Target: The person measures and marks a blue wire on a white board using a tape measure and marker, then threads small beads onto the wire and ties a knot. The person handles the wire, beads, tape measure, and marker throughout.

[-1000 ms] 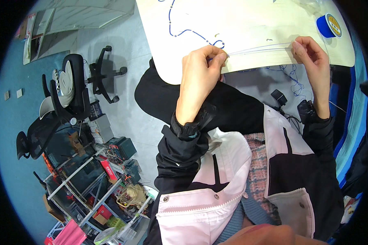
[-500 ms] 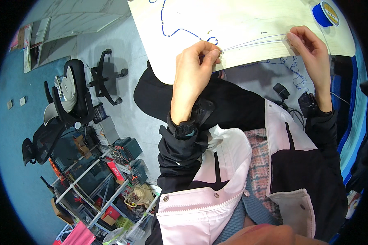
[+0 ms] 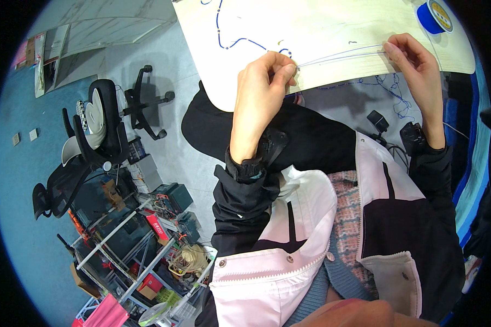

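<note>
Thin blue thread (image 3: 341, 57) runs in several close strands between my two hands, over the near edge of a pale table (image 3: 311, 27). My left hand (image 3: 263, 84) pinches it between thumb and fingertips, beside the end of a strand of dark blue tube beads (image 3: 219, 27) lying on the table. At the other end, my right hand (image 3: 418, 62) grips the thread between thumb and forefinger. A spool of blue thread (image 3: 428, 20) stands beyond the right hand. What exactly sits inside the left fingertips is hidden.
Below the table edge hangs a tangle of blue beaded string (image 3: 401, 101). A small black device (image 3: 377, 121) with cables is near my right wrist. To the left stand a black office chair (image 3: 112, 120) and a cluttered metal rack (image 3: 114, 234).
The whole picture has shifted slightly to the right. Both hands keep their pinch on the thread, and the strands between them sit slightly differently.
</note>
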{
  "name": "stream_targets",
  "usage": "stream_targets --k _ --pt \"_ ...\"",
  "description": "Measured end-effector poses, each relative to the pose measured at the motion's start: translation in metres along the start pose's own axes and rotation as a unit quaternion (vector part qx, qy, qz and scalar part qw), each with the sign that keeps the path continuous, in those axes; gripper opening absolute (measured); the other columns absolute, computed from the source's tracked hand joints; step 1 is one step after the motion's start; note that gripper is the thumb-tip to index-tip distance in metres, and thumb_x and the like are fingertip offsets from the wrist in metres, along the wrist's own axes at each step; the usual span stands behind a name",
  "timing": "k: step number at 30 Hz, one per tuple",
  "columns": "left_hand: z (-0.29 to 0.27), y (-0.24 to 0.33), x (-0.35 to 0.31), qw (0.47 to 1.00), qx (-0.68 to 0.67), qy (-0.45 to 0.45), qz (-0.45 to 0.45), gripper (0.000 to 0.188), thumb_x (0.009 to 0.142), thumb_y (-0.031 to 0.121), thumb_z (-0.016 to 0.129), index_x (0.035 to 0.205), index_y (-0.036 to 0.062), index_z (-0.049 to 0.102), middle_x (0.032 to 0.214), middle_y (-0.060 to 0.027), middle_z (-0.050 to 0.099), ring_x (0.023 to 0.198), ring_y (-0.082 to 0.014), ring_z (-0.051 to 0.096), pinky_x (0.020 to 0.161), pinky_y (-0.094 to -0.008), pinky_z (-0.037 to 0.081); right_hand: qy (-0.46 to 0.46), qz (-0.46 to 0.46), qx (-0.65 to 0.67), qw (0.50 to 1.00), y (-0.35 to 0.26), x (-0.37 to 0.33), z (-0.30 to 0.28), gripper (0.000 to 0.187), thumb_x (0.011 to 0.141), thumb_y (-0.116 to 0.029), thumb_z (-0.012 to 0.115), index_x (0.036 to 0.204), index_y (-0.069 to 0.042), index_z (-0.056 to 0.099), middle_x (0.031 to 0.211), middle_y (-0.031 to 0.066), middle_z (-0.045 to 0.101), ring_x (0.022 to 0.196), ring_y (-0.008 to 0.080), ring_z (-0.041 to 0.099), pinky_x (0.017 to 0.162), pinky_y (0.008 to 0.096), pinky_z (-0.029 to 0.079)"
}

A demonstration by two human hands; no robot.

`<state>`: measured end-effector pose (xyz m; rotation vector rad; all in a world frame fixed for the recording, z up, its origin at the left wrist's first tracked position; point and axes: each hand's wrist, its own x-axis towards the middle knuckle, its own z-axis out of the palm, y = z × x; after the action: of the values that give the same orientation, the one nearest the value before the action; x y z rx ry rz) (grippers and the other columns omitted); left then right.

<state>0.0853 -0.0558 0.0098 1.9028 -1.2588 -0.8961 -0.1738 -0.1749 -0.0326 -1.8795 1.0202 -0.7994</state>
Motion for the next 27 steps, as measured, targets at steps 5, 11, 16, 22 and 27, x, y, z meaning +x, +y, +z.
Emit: stream_targets --k 5,11,16,22,27 --pt "0.001 -0.004 0.001 1.0 -0.016 -0.014 -0.009 0.009 0.087 0.006 0.062 0.089 -0.0005 0.067 0.064 -0.0061 0.064 0.059 -0.0098 0.059 0.056 -0.0245 0.045 -0.002 0.0 -0.003 1.0 -0.001 -0.001 -0.001 0.021 0.092 -0.022 0.065 0.1 -0.004 0.068 0.084 0.0031 0.063 0.077 0.0085 0.057 0.069 0.0166 0.044" --pt "0.002 -0.003 0.001 1.0 -0.024 -0.013 -0.01 0.01 0.088 0.008 0.062 0.091 0.0004 0.067 0.061 -0.0055 0.063 0.056 -0.0092 0.058 0.053 -0.0236 0.042 0.007 -0.01 -0.004 1.0 0.0 -0.001 0.0 0.021 0.092 -0.023 0.065 0.1 -0.005 0.068 0.085 0.0014 0.063 0.076 0.0079 0.056 0.068 0.0164 0.043" --pt "0.001 0.0 0.001 0.997 -0.065 0.0 -0.03 0.016 0.092 0.014 0.06 0.091 -0.0004 0.067 0.058 -0.0038 0.062 0.052 -0.0066 0.053 0.049 -0.0228 0.039 0.048 0.035 0.069 0.996 -0.001 -0.004 -0.001 0.02 0.091 -0.024 0.065 0.1 -0.006 0.068 0.084 -0.0024 0.06 0.075 0.0059 0.053 0.066 0.0154 0.039" --pt "-0.002 0.005 0.0 0.989 -0.142 -0.029 -0.019 0.021 0.092 0.018 0.063 0.096 -0.0008 0.07 0.057 -0.0002 0.059 0.052 -0.0035 0.05 0.049 -0.0201 0.038 0.07 0.075 0.105 0.989 -0.007 -0.007 0.001 0.02 0.091 -0.024 0.066 0.101 -0.006 0.068 0.081 -0.0038 0.058 0.07 0.0033 0.047 0.061 0.0157 0.034" --pt "0.0 0.008 -0.003 0.989 -0.148 -0.009 -0.028 0.019 0.089 0.016 0.067 0.091 -0.0024 0.071 0.06 -0.0015 0.061 0.053 -0.0048 0.052 0.05 -0.0201 0.041 0.063 0.087 0.143 0.984 -0.007 -0.003 0.002 0.022 0.091 -0.023 0.066 0.102 -0.005 0.068 0.078 -0.0042 0.056 0.068 0.0028 0.045 0.06 0.0153 0.033"
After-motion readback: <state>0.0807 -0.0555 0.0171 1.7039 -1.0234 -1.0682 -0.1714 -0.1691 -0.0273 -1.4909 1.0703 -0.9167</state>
